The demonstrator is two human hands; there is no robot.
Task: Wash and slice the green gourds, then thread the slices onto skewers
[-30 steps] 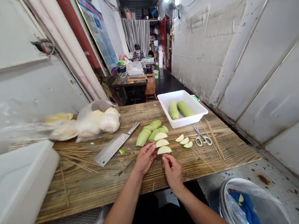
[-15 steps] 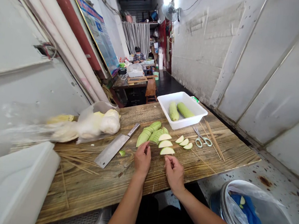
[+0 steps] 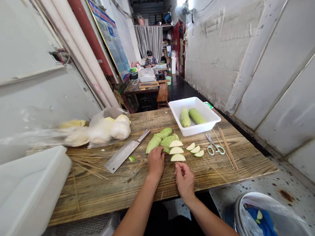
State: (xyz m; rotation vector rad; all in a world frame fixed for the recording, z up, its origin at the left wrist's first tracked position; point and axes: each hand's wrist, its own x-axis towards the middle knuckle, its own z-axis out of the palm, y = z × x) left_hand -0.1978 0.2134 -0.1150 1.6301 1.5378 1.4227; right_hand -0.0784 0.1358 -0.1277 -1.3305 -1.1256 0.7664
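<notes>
My right hand (image 3: 185, 180) pinches the near end of a thin skewer. Pale half-round squash slices (image 3: 178, 158) with green rims are threaded in a row on it, standing away from me. The fingers of my left hand (image 3: 155, 164) are bent and closed together on the near end of the sliced green squash (image 3: 158, 139), which lies in two fanned rows; the fingertips are partly hidden. Right of the skewer lie several smaller loose slices (image 3: 195, 149). A cleaver (image 3: 124, 152) rests left of the squash, beside a small green scrap (image 3: 132, 159).
Two whole peeled squashes (image 3: 197, 116) sit in a white tray (image 3: 201, 129) at the back. Scissors (image 3: 213, 145) and bare skewers (image 3: 228, 147) lie right; more skewers (image 3: 91, 163), bagged food (image 3: 120, 127) and a white box (image 3: 53, 182) are left. A lined bin (image 3: 239, 211) stands right. A person (image 3: 151, 60) sits far behind.
My left hand has moved forward onto the near end of the sliced squash. My right hand keeps its pinch on the skewer. The whole view has shifted slightly.
</notes>
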